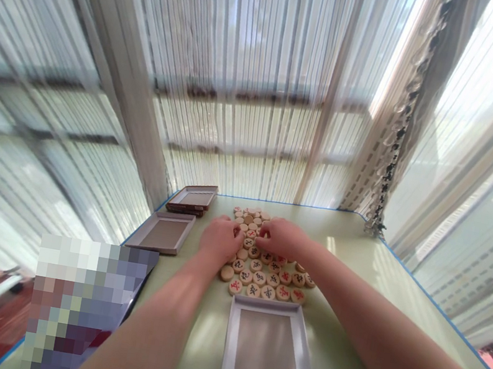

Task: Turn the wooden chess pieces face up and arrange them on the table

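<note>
Several round wooden game discs with red and black characters lie spread on a pale green table. My left hand rests on the left side of the pile, fingers curled down onto the discs. My right hand lies on the pile's upper right, fingers bent and pinching at a disc near the middle. The two hands almost meet over the discs. What the fingertips hold is hidden.
An open grey box tray lies just in front of the discs. Another grey tray sits at the left, a brown-rimmed box behind it. A blurred flat item covers the near left. Sheer curtains surround the blue-edged table.
</note>
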Motion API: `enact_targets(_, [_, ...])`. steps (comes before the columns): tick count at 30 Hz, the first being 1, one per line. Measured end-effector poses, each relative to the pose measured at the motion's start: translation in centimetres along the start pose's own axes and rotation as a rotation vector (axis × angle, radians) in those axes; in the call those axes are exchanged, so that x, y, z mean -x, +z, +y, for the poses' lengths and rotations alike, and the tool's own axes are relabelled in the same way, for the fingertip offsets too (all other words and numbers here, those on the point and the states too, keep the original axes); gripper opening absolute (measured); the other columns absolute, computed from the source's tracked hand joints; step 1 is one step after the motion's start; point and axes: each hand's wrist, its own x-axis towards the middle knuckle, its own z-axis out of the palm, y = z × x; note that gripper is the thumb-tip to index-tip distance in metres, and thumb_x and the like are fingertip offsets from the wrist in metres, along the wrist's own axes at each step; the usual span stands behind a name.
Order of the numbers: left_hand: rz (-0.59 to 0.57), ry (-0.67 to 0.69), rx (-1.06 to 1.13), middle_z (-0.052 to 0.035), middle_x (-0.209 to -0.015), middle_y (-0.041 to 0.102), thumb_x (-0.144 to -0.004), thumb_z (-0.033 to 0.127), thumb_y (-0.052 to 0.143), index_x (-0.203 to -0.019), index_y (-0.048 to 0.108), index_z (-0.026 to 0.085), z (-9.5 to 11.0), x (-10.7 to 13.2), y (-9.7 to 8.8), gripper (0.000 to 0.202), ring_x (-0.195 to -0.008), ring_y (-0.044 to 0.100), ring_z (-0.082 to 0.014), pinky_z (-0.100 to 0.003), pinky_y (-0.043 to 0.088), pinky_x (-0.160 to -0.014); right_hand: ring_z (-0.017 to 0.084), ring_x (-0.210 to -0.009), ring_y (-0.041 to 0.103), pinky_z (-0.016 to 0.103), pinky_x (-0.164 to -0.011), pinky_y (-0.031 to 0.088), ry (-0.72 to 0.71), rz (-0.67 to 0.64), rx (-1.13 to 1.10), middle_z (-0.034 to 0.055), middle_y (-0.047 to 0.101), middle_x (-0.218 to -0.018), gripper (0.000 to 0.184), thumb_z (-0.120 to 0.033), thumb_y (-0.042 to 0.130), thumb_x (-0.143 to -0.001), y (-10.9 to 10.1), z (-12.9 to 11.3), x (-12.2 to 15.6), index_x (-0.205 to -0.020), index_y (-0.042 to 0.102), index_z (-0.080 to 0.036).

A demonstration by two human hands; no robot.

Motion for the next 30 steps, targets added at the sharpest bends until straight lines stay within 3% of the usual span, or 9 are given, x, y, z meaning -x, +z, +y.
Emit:
enact_targets(4, [-0.028, 0.000, 0.022, -0.0057, -0.087, 0.061, -0.081, 0.037, 0.046, -0.084, 0.069, 0.022, -0.1, 0.0, 0.0, 0.027, -0.085, 0.055, -0.0184, -0.026, 0.042, -0.076, 0.017, -0.066, 0.057, 0.025, -0.052, 0.036, -0.001, -0.041, -0.045, 0.0061, 0.067, -0.077, 0.033, -0.038, 0.040, -0.079, -0.1, 0.3, 0.0, -0.077, 0.069, -0.021])
enact_targets(10, [-0.025, 0.020, 0.040, -0.0059, -0.087, 0.060, -0.082, 0.038, 0.045, -0.082, 0.068, 0.022, -0.1, 0.0, 0.2, 0.028, -0.085, 0.054, -0.0185, -0.027, 0.042, -0.076, 0.017, -0.068, 0.057, 0.025, -0.054, 0.036, 0.087, 0.034, -0.014, 0.0074, 0.066, -0.080, 0.043, -0.047, 0.034, -0.084, -0.7, 1.7, -0.5, -0.081, 0.068, -0.020])
enact_targets(16, [-0.021, 0.008, 0.031, -0.0065, -0.087, 0.060, -0.081, 0.039, 0.045, -0.080, 0.068, 0.021, 0.0, 0.0, 0.4, 0.030, -0.083, 0.055, -0.0185, -0.027, 0.043, -0.073, 0.017, -0.070, 0.057, 0.025, -0.056, 0.039, 0.035, -0.015, -0.076, 0.0045, 0.067, -0.086, 0.036, -0.051, 0.050, -0.075, -1.0, 2.4, -0.4, -0.088, 0.068, -0.023])
enact_targets(23, [-0.057, 0.005, 0.031, -0.0074, -0.092, 0.060, -0.080, 0.046, 0.046, -0.075, 0.069, 0.021, -0.1, -0.1, 0.5, 0.034, -0.089, 0.055, -0.0200, -0.028, 0.042, -0.080, 0.018, -0.072, 0.059, 0.026, -0.058, 0.040, 0.058, -0.028, -0.010, 0.0044, 0.067, -0.086, 0.029, -0.044, 0.054, -0.074, -0.9, 2.0, -0.3, -0.088, 0.069, -0.024])
enact_targets(27, [-0.039, -0.003, 0.045, -0.0072, -0.091, 0.060, -0.078, 0.045, 0.049, -0.075, 0.066, 0.020, -0.1, -0.2, 0.5, 0.030, -0.088, 0.055, -0.0200, -0.028, 0.042, -0.080, 0.018, -0.069, 0.059, 0.027, -0.058, 0.041, 0.089, -0.107, -0.051, 0.0044, 0.067, -0.082, 0.030, -0.044, 0.057, -0.071, -0.7, 2.7, -0.7, -0.088, 0.070, -0.023])
enact_targets(30, [-0.010, 0.002, 0.066, -0.0064, -0.091, 0.061, -0.077, 0.041, 0.053, -0.079, 0.062, 0.019, 0.0, -0.3, 0.3, 0.024, -0.088, 0.055, -0.0195, -0.028, 0.042, -0.079, 0.017, -0.070, 0.058, 0.026, -0.059, 0.041, 0.065, -0.077, -0.088, 0.0047, 0.067, -0.084, 0.029, -0.042, 0.057, -0.070, -0.4, 3.1, -0.8, -0.088, 0.069, -0.021])
